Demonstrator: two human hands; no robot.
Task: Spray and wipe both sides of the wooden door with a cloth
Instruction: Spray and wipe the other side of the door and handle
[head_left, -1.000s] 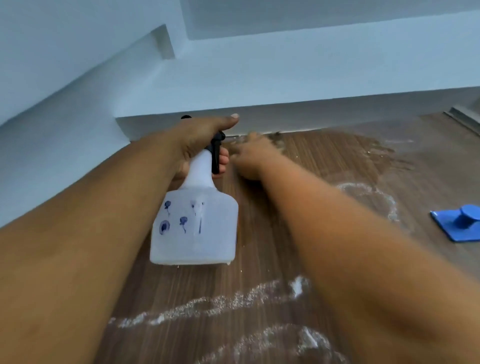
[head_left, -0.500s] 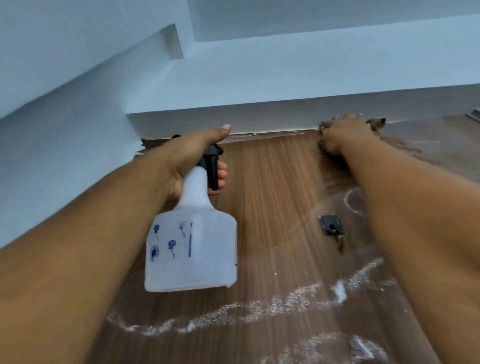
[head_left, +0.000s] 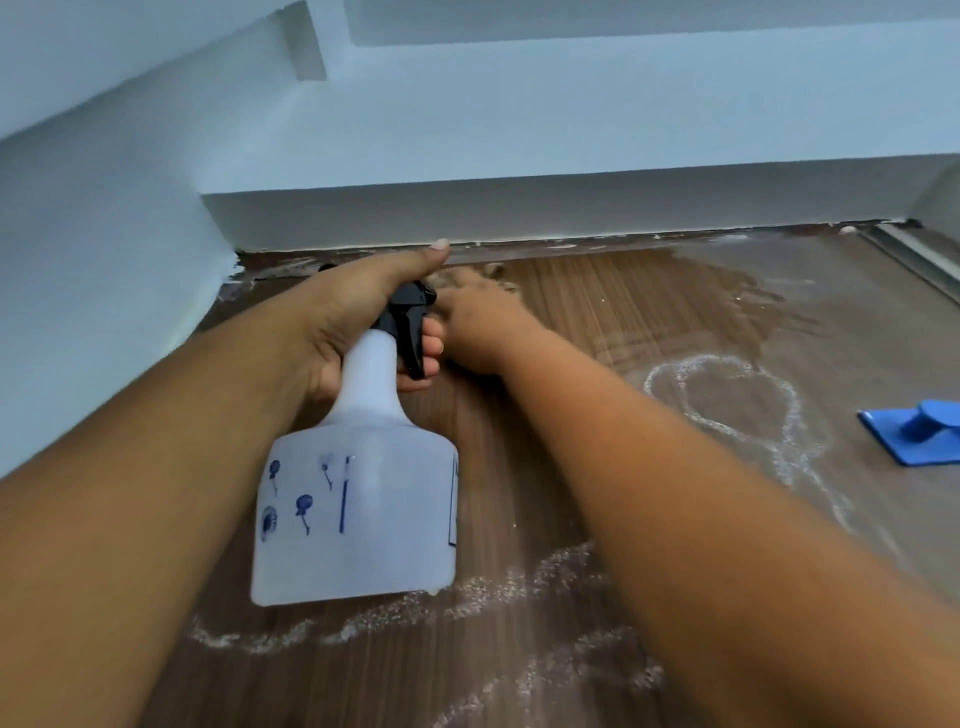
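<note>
The wooden door (head_left: 597, 322) fills the lower view, brown with white foamy streaks across it. My left hand (head_left: 358, 306) grips the neck of a white spray bottle (head_left: 358, 499) with a black trigger and blue markings; its body hangs toward me. My right hand (head_left: 480, 322) presses a brownish cloth (head_left: 491, 273) against the door near its top edge, just right of the bottle's nozzle. Most of the cloth is hidden under the hand.
A blue hook plate (head_left: 919, 431) is stuck on the door at the right. A pale wall and door frame (head_left: 519, 208) run along the door's top edge and the left side. A metal strip (head_left: 914, 254) shows at the upper right.
My right hand has swept the cloth back left along the door's top edge, ending beside the bottle. The view shifted right, bringing the blue hook back in. The left hand still holds the bottle.
</note>
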